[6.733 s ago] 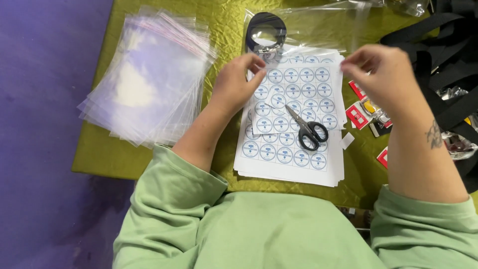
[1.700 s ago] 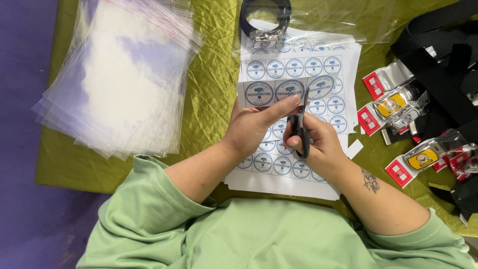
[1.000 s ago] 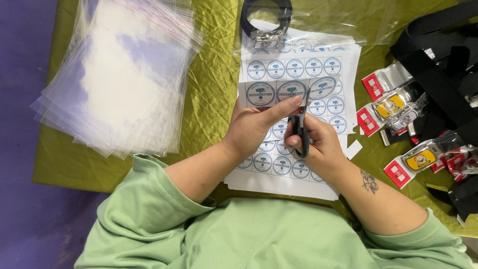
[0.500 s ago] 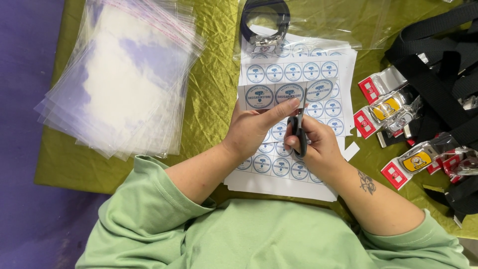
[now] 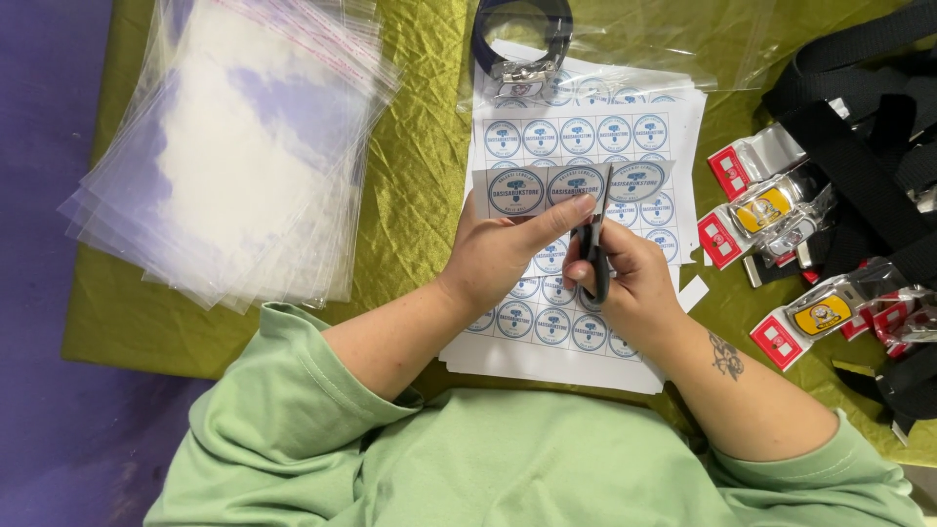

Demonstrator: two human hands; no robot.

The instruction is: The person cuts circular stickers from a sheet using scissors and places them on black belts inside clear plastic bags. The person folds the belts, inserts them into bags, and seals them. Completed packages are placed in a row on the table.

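since half a second ago the left hand [image 5: 503, 256] and right hand [image 5: 625, 278] have barely shifted; the left fingers still pinch the sticker strip [image 5: 571, 187] above the sticker sheets [image 5: 586, 137], the right fingers curled through the scissors [image 5: 593, 244], blades at the strip, handles hidden; a clear bag [image 5: 625, 39] holds a black strap [image 5: 522, 29]; empty clear bags [image 5: 234, 146] lie left
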